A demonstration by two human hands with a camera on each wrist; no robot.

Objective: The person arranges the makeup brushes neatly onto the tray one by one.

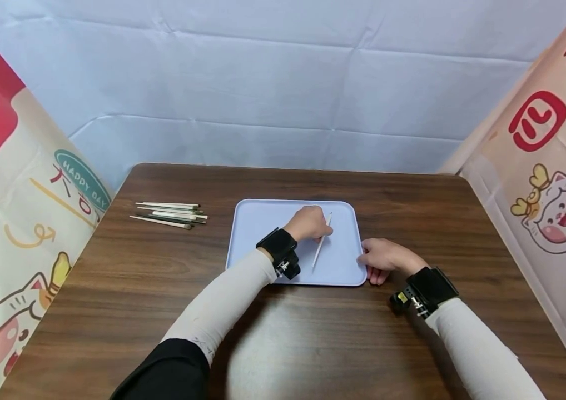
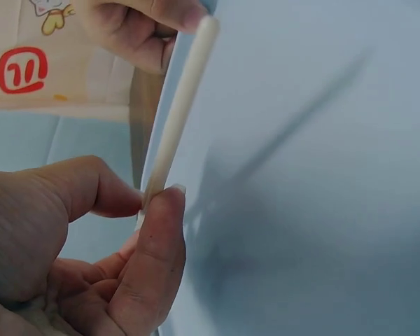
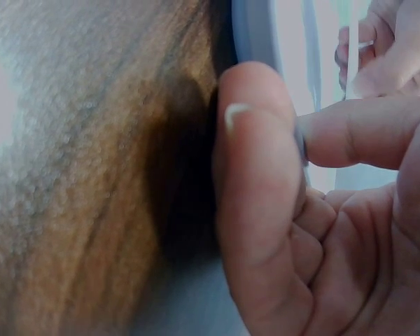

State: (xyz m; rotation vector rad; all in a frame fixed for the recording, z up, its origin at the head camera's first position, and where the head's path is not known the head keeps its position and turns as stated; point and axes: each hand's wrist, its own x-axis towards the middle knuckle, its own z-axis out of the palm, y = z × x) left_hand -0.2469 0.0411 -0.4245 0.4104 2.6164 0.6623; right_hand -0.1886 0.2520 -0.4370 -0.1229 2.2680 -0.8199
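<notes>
Over a pale blue rectangular tray (image 1: 248,233), my left hand (image 1: 308,223) pinches a slim cream-white stick (image 1: 318,254) between thumb and fingertip. In the left wrist view the stick (image 2: 185,98) slants up from the fingers, its rounded end free, and casts a shadow on the tray. My right hand (image 1: 387,257) is at the tray's right edge. Seen from the right wrist, its thumb and finger (image 3: 259,182) grip the tray rim (image 3: 255,35) from both sides. The stick's far end is partly hidden by the left hand.
Several thin pale and dark sticks (image 1: 170,214) lie in a loose bundle left of the tray on the brown wooden table (image 1: 173,278). A white cloth (image 1: 263,83) hangs behind the table, and printed panels (image 1: 553,166) stand at both sides.
</notes>
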